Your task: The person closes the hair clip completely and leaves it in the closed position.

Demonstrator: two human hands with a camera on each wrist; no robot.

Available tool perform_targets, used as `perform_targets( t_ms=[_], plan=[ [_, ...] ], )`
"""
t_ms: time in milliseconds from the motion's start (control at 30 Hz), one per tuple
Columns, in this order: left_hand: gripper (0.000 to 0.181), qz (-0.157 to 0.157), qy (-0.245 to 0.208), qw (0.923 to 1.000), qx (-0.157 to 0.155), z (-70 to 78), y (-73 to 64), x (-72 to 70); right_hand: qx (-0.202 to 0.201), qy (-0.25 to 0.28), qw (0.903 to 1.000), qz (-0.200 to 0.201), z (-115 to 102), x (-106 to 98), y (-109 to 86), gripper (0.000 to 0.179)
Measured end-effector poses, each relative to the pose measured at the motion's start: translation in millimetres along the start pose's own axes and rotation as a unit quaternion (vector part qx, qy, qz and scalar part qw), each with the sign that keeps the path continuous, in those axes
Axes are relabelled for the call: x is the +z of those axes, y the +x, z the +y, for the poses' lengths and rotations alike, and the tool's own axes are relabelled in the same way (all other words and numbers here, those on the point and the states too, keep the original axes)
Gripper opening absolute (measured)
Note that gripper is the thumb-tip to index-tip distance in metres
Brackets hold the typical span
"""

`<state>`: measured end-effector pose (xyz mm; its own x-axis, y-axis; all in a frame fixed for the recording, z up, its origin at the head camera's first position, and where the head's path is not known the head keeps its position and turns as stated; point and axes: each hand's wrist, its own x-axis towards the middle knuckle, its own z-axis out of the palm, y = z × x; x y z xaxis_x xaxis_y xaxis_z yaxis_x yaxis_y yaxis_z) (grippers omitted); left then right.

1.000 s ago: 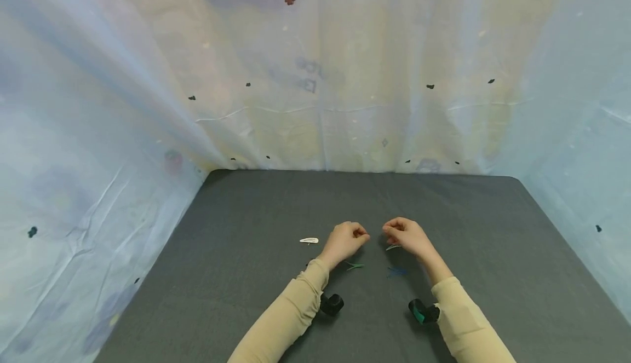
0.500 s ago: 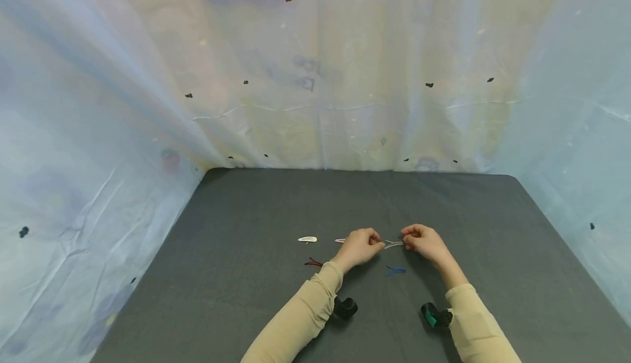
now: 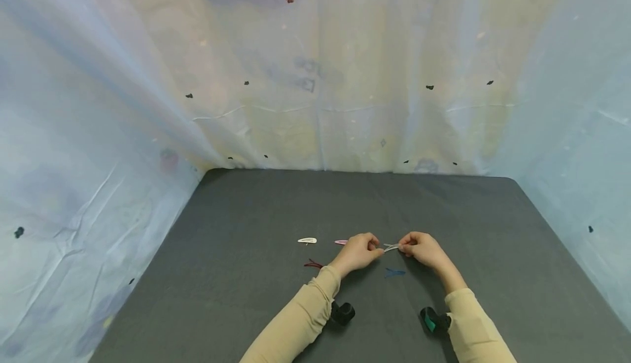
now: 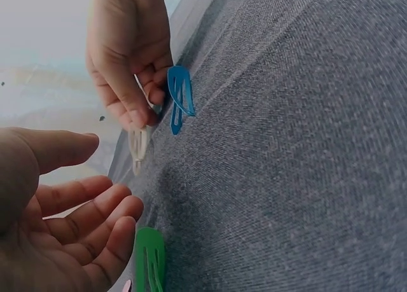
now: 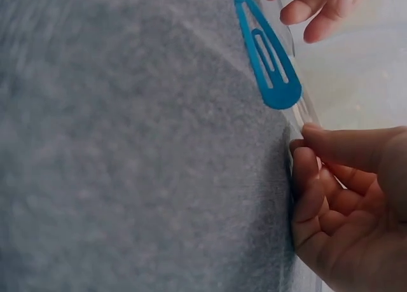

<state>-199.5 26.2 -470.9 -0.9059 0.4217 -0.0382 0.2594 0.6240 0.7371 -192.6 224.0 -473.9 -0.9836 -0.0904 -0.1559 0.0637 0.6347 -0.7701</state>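
My right fingers (image 5: 306,168) pinch 1 end of a pale clip (image 4: 140,144), whose free end points across to my left fingers. My left fingers (image 4: 89,219) look relaxed, spread and holding nothing; the left wrist view shows a gap between them and the clip. In the head view the clip seems split into 2 arms; I cannot tell whether it clears the tabletop (image 3: 276,209).

To handle it well, I would keep the right pinch firm and unmoving, so the clip can't twist. The left fingers ought to meet the free end straight on, 1 on each side of the 2 arms, and squeeze evenly. Skin should stay out of the gap, since thin metal or plastic could snap shut or skid away.

Just beside it, on my side, lies the blue clip (image 5: 280,96), easy to nudge, so I'd keep both wrists high. A green clip (image 4: 149,238) lies near my left hand. Farther left are a pink clip (image 3: 340,242), partly covered by that hand, a red clip (image 3: 314,265) by my left sleeve (image 3: 291,319), and a white clip (image 3: 308,240).
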Motion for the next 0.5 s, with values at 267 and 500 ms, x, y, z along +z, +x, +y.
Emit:
perform_targets(
  t_ms=[267,500],
  plan=[
    [0.033,0.004,0.003,1.0,0.006,-2.3,3.1,-0.7,-0.005,0.053,0.9985,-0.015,-1.4,0.7,-2.1,0.021],
    [0.028,0.02,0.009,0.9992,0.034,-1.9,3.4,2.6,-0.01,0.09,0.9956,-0.024,-4.9,1.6,-7.7,0.026]
  ],
)
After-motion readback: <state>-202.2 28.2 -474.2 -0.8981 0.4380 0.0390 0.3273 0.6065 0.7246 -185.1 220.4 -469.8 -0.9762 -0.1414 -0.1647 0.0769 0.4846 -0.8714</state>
